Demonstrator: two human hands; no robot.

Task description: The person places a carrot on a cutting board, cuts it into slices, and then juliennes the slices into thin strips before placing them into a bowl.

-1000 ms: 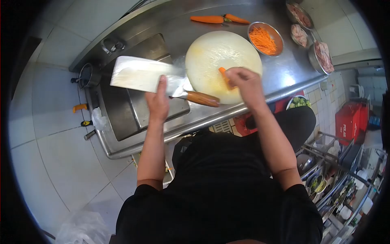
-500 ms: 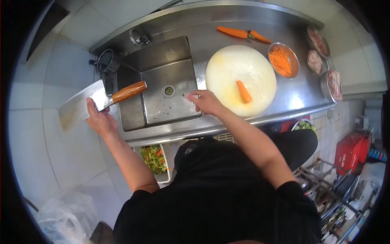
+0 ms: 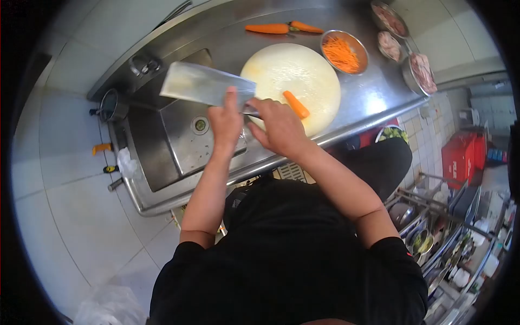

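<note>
A broad-bladed cleaver is raised over the right side of the sink, its blade pointing left. My left hand grips it near the base of the blade, thumb lying on the metal. My right hand is closed around the handle end, and the wooden handle is mostly hidden by the fingers. Just beyond the right hand, a peeled carrot piece lies on the round white cutting board. A metal bowl of shredded carrot stands past the board's far right edge.
Two carrots lie behind the board. Bowls of raw meat line the counter's right end. The steel sink with its tap is on the left. Below right are a red crate and a metal rack.
My left hand has brought the cleaver rightward from the sink's left side, swinging its blade around. The right hand, apart from it before, now closes on the handle. The camera view has shifted.
</note>
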